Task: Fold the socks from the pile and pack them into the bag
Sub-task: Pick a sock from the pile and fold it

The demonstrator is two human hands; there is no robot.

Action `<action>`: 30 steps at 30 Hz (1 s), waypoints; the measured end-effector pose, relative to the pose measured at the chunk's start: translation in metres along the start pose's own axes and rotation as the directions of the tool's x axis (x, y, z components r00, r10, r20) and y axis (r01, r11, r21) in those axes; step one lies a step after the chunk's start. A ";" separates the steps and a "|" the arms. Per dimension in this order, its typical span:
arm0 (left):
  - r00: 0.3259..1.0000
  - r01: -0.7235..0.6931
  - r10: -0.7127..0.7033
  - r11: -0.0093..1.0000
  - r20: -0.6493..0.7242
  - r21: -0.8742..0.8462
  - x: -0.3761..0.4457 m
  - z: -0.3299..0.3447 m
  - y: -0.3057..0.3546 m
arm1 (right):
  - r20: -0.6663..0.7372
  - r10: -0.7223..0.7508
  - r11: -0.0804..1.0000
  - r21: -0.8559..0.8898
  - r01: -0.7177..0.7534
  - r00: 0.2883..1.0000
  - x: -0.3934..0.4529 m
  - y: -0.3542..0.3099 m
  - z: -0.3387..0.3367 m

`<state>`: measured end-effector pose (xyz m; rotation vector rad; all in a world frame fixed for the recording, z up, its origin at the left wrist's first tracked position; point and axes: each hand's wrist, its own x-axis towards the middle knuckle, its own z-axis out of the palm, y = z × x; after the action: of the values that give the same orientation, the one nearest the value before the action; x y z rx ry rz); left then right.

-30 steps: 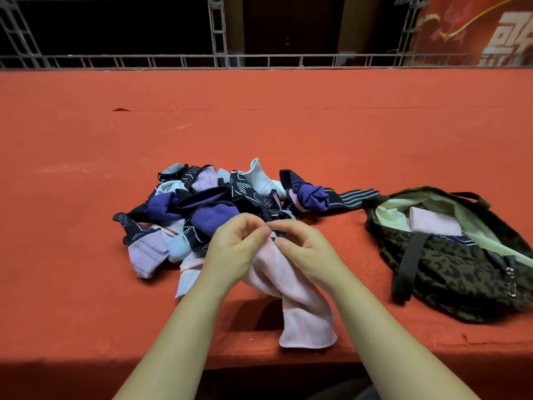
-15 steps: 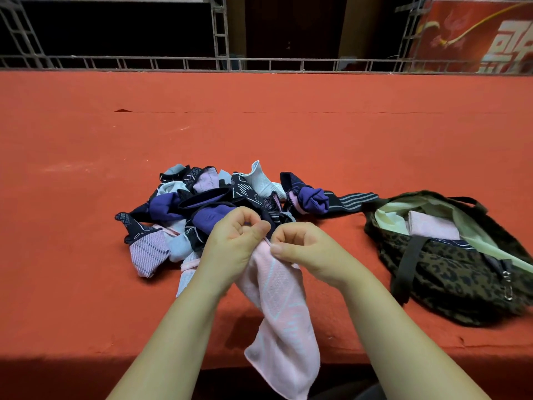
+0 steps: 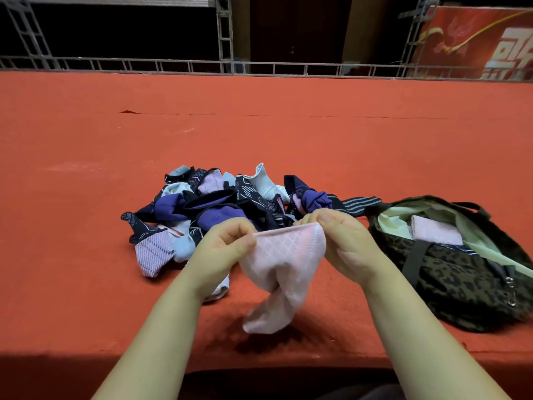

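Observation:
A pale pink sock (image 3: 285,264) hangs between my two hands just above the red table. My left hand (image 3: 222,249) pinches its top edge on the left, and my right hand (image 3: 340,241) pinches the same edge on the right, stretching the cuff flat. The toe end droops toward the table's front. Behind my hands lies the pile of socks (image 3: 219,209), navy, purple, pink and light blue. At the right sits the open leopard-print bag (image 3: 450,281), with a folded pink sock (image 3: 432,232) inside against its pale lining.
The red felt tabletop (image 3: 259,134) stretches far back to a metal truss rail (image 3: 259,66). A striped dark sock (image 3: 357,204) lies between the pile and the bag. The table's front edge runs just below my forearms.
My hands have moved apart, spreading the pink sock's top edge wide. The sock's lower end has lifted and bunched closer under my hands.

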<state>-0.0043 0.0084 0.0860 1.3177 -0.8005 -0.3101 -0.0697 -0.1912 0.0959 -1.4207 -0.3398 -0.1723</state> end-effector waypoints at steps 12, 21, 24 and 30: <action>1.000 -0.024 0.024 0.983 -0.005 -0.181 0.021 0.012 -0.007 | -0.039 0.132 0.889 -0.437 -0.136 0.990 0.004 -0.008 0.004; 0.989 0.119 -0.117 0.993 -0.086 0.016 0.010 0.002 -0.041 | -0.143 0.327 0.924 -0.159 -0.348 0.934 0.000 0.017 0.000; 0.935 0.320 -0.330 0.943 0.129 0.092 -0.008 -0.005 -0.061 | -0.248 0.316 0.945 -0.006 -0.327 0.916 -0.004 0.024 -0.009; 0.939 0.306 -0.344 0.817 -0.014 0.489 -0.016 -0.011 -0.076 | -0.492 0.238 0.953 -0.048 -0.299 0.837 -0.014 0.039 -0.028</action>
<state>0.0093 0.0071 0.0087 1.9400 -0.7379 -0.4512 -0.0673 -0.2146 0.0514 -1.4765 0.2911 -0.3130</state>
